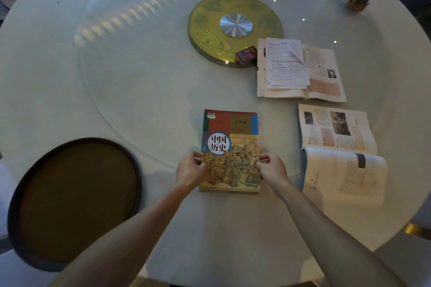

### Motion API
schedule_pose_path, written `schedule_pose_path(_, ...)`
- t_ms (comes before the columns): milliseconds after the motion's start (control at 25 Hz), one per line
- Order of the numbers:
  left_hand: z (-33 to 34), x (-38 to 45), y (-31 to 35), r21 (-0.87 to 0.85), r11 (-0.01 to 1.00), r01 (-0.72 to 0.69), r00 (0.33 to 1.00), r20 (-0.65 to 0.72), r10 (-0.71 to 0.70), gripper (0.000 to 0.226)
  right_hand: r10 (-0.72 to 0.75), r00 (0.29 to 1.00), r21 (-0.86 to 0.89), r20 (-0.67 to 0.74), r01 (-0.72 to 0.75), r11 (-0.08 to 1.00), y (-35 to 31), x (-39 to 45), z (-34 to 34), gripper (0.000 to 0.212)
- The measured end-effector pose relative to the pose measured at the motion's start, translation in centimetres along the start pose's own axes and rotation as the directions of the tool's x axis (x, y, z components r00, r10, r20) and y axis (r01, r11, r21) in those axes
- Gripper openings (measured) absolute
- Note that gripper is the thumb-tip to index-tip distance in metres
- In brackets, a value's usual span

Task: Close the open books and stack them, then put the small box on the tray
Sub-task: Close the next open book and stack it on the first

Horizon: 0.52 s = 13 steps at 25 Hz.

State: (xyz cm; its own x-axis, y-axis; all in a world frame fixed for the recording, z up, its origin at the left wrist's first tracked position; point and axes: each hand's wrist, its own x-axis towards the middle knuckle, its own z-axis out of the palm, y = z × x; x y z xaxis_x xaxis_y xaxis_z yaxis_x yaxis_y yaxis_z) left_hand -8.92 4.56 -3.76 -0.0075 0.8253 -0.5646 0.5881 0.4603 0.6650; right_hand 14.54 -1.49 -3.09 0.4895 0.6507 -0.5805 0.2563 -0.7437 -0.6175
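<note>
A closed history textbook (233, 133) with a colourful cover lies flat in front of me. My left hand (190, 168) grips its left edge and my right hand (271, 166) grips its right edge. To the right lies an open book (338, 154) with one page curling up. Behind that one, a second open book (324, 72) has loose sheets on its left page. A small dark red and purple box (246, 56) sits by the gold disc, left of the far open book. A round dark tray (77, 198) with a brown inside rests at the near left.
The round white table carries a glass turntable (140, 77) with a gold centre disc (234, 28). A small brass-coloured object (358, 1) and a clear glass item stand at the far right. The table's edge runs close below my forearms.
</note>
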Motion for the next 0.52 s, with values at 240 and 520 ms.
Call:
schedule_pose_path(240, 0.2, -0.6, -0.3, 0.302, 0.946, -0.119, 0.989, -0.048, 0.139, 0.031, -0.128, 0.992, -0.364, 0.011, 0.123, 0.923, 1.0, -0.5, 0.7, 0.014)
schedule_pose_path(520, 0.1, -1.1, -0.1, 0.283, 0.953, -0.108, 0.994, 0.003, 0.112, 0.028, -0.082, 0.993, -0.305, 0.082, 0.104, 0.947, 1.3, -1.5, 0.5, 0.043)
